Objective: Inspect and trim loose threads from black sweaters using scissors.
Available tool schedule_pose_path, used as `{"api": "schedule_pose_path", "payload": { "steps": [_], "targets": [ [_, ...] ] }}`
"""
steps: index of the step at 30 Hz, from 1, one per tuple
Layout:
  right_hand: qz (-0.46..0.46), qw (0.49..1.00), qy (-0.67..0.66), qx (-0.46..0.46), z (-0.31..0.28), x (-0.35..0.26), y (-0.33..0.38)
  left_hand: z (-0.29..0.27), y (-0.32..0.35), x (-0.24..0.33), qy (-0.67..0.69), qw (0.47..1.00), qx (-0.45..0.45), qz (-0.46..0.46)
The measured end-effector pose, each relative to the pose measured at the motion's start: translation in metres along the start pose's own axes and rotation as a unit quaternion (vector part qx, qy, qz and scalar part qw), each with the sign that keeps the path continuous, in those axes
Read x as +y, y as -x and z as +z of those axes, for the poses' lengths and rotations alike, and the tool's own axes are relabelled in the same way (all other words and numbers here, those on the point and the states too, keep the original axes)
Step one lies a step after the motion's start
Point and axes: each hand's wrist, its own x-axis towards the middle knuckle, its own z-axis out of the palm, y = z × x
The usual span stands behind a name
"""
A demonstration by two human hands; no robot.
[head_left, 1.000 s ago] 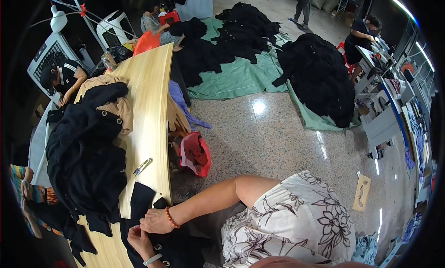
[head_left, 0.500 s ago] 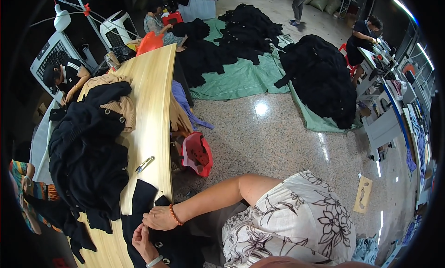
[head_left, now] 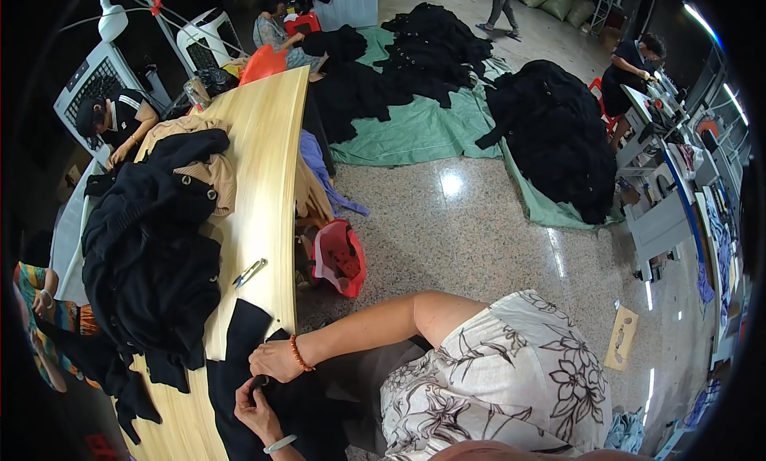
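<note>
A black knit garment (head_left: 227, 409) lies over the table's near edge and hangs down in front of me. My left hand (head_left: 255, 411), wearing a pale bangle, has its thumb and fingers closed on a small raised fold of that garment. Touching it from above is my right hand (head_left: 274, 360), with an orange bead bracelet. Its fingers are bent down onto the same cloth, and their tips are hidden, so what they pinch does not show. Thread snips (head_left: 250, 273) rest on the wooden table (head_left: 263, 166), beyond both hands.
A pile of black buttoned knits (head_left: 152, 262) covers the table's left side, over a beige knit (head_left: 214, 174). Beside the table stands a red bag (head_left: 351, 262). Black garment heaps (head_left: 550, 142) lie on green sheets (head_left: 415, 134). Several people work around; one (head_left: 503, 10) walks at the back.
My left fingers have shifted and now hold up a fold of black cloth. Buttons seen beside my left hand before are out of sight. The person at the back has stepped leftward.
</note>
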Motion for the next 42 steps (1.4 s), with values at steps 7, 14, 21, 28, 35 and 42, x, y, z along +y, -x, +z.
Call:
{"api": "schedule_pose_path", "payload": {
  "steps": [7,14,21,28,35,42],
  "targets": [
    [-0.036,0.997,-0.066,0.014,-0.004,0.005,0.001,-0.001,0.0,-0.008,-0.019,0.999,0.018,0.035],
    [-0.125,0.979,0.063,0.146,0.015,0.037,-0.01,0.0,0.03,0.025,-0.229,0.954,0.152,0.115],
    [-0.032,0.953,-0.091,0.288,0.024,0.008,0.007,-0.063,0.195,-0.02,-0.535,0.807,0.248,-0.04],
    [-0.169,0.964,0.166,0.118,0.029,-0.035,-0.006,-0.121,0.254,-0.078,-0.552,0.78,0.253,-0.151],
    [-0.088,0.99,0.112,0.021,0.048,-0.007,-0.046,-0.162,0.207,-0.126,-0.561,0.779,0.247,-0.131],
    [-0.093,0.987,0.125,0.047,0.059,0.007,-0.057,-0.176,0.188,-0.144,-0.621,0.738,0.239,-0.113]
  ]
}}
